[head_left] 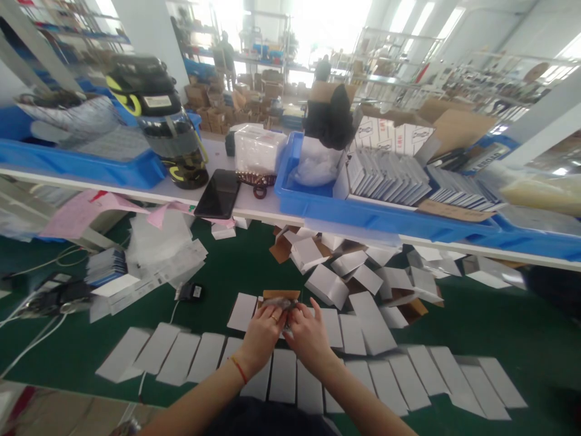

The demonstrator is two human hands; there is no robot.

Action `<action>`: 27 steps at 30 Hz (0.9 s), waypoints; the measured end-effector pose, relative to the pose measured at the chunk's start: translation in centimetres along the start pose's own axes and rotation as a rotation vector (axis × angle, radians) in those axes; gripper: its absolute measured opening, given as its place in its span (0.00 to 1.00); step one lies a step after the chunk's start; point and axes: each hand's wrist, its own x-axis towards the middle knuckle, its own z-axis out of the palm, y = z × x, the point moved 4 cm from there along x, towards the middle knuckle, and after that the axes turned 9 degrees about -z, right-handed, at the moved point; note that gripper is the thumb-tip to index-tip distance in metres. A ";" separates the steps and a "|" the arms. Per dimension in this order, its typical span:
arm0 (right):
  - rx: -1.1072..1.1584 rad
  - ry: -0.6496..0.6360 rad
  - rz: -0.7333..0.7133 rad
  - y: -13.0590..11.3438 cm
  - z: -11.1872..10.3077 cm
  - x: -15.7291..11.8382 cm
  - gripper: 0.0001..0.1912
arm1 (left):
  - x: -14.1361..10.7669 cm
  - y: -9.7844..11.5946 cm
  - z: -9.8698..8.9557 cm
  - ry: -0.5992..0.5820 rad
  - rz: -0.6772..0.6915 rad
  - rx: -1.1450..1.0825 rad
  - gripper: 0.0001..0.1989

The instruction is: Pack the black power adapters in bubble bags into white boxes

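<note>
At the middle of the green worktop, my left hand (264, 332) and my right hand (309, 334) meet over a small open carton whose brown inner flap (282, 294) stands up behind them. A small item in a clear plastic bag (278, 303) lies under my fingertips at the carton's mouth; what is inside the bag cannot be made out. Both hands have curled fingers pressed on this bag, with my right index finger raised. White boxes flank them, one white box (242, 311) on the left and another white box (353, 333) on the right.
A row of white boxes (284, 376) runs along the front. Open cartons (327, 286) are heaped behind to the right. A black adapter (190, 292) and papers (158, 269) lie left. The shelf above bears a bottle (170, 145), a phone (218, 194) and a blue tray (308, 203).
</note>
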 end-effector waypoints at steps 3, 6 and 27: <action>-0.033 0.016 -0.035 -0.1 1.4 -0.2 0.19 | -0.1 0.1 1.0 -0.025 -0.020 -0.008 0.22; -0.050 0.019 -0.054 0.0 3.5 -0.5 0.20 | -0.2 0.1 2.5 -0.094 -0.037 0.010 0.23; 1.494 0.171 0.457 6.8 5.3 2.2 0.24 | -3.6 -4.1 3.6 0.081 -0.134 -0.045 0.20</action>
